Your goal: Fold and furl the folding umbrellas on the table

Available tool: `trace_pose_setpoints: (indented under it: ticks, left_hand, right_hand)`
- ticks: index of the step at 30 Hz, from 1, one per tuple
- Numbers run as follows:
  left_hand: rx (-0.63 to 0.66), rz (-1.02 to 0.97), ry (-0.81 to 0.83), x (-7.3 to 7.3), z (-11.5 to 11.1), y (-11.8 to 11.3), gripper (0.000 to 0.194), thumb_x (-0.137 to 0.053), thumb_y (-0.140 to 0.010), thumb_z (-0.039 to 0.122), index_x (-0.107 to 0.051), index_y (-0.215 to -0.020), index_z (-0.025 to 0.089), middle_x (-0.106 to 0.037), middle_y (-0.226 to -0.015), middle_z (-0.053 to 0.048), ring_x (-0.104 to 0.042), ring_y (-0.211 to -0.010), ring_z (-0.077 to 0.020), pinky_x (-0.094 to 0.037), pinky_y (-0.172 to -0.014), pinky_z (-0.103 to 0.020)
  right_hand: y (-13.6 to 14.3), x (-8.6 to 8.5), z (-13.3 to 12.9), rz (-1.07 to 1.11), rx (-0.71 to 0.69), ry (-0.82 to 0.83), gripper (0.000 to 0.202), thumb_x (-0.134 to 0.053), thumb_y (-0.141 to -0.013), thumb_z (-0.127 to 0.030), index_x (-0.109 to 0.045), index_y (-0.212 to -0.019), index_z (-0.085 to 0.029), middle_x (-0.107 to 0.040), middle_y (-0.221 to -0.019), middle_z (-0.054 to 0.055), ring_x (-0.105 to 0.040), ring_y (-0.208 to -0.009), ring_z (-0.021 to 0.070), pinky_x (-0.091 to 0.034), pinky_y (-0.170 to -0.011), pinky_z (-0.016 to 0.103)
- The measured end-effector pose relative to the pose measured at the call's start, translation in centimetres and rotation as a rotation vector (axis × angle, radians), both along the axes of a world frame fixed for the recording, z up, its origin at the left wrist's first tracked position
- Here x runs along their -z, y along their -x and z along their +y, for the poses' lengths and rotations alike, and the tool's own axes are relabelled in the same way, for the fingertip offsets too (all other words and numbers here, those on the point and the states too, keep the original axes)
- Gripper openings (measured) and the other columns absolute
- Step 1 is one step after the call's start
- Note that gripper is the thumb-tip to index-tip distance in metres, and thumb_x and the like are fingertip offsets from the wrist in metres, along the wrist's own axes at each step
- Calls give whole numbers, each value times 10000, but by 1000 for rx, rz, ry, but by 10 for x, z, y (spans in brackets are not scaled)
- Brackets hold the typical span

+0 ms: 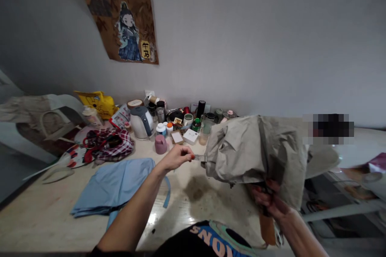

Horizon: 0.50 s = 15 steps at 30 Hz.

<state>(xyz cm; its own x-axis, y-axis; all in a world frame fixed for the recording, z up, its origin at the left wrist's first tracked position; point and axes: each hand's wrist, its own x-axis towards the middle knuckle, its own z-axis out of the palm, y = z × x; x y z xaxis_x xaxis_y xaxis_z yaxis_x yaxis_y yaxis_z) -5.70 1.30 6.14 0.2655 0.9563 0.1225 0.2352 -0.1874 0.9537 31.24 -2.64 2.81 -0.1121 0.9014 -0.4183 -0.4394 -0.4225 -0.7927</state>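
Note:
A large khaki fabric item [238, 150], creased and folded in places, hangs above the right part of the table. My left hand [180, 157] pinches a small pale strap or tab at its left end. Under the right part of the fabric, my right hand [271, 200] is closed around its lower edge, with some fingers in shadow. A brown flat piece [267, 227] hangs just below my right hand. Folded light blue fabric [120, 182] with a thin strap lies on the table left of my left arm.
Along the wall on the table [45, 217] stand a kettle [141, 122], a pink mug [161, 144], bottles, cups and small boxes. Plaid cloth [116, 146] and a yellow bag [101, 104] are at the left. A person's dark hair, pixelated, shows at the right.

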Motion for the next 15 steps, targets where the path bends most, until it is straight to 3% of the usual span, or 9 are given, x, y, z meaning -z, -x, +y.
trace_pose_setpoints:
  ticks: [4, 5, 7, 10, 13, 15]
  left_hand:
    - [-395, 75, -192, -11, -11, -20, 248, -570, -837, 324, -664, -964, 132, -653, -959, -88, -594, -874, -188, -450, -797, -311]
    - [-426, 53, -233, -18, -17, -29, 263, -580, -838, 335, -655, -1003, 143, -640, -995, -89, -591, -894, -188, -452, -804, -311]
    - [-344, 40, -255, -32, -28, -49, 304, -662, -787, 353, -653, -1028, 167, -623, -1002, -72, -576, -835, -164, -451, -740, -281]
    - [-263, -53, -153, -44, -36, -73, 371, -780, -661, 329, -651, -964, 158, -622, -878, -34, -507, -681, -118, -406, -614, -237]
    - [-75, -263, 10, -45, -38, -80, 287, -749, -689, 375, -613, -768, 134, -550, -660, 7, -448, -568, -91, -358, -532, -220]
    - [65, -305, 0, -47, -39, -76, 299, -723, -726, 399, -593, -700, 131, -523, -628, 7, -450, -558, -89, -354, -524, -220]
  right_hand:
    - [-3, 8, -2, -24, -4, -27, 279, -815, -442, -270, -618, -633, -222, -667, -673, 114, -637, -618, 258, -406, -415, 285]
    - [-2, 8, -2, -32, -21, -31, 264, -814, -454, -286, -629, -633, -226, -670, -678, 113, -638, -628, 259, -424, -432, 300]
    - [3, 5, -2, -44, -50, -48, 259, -813, -471, -325, -635, -630, -226, -657, -651, 95, -618, -594, 235, -437, -445, 304]
    - [12, 3, 0, -51, -78, -90, 311, -807, -481, -414, -607, -591, -203, -574, -533, 42, -470, -423, 134, -338, -376, 236]
    - [22, 2, 1, -63, -113, -132, 418, -786, -455, -526, -562, -516, -178, -456, -429, 0, -252, -340, 46, -187, -341, 189]
    - [27, 1, 0, -92, -107, -166, 451, -760, -435, -561, -529, -467, -176, -413, -400, -8, -179, -340, 26, -145, -350, 186]
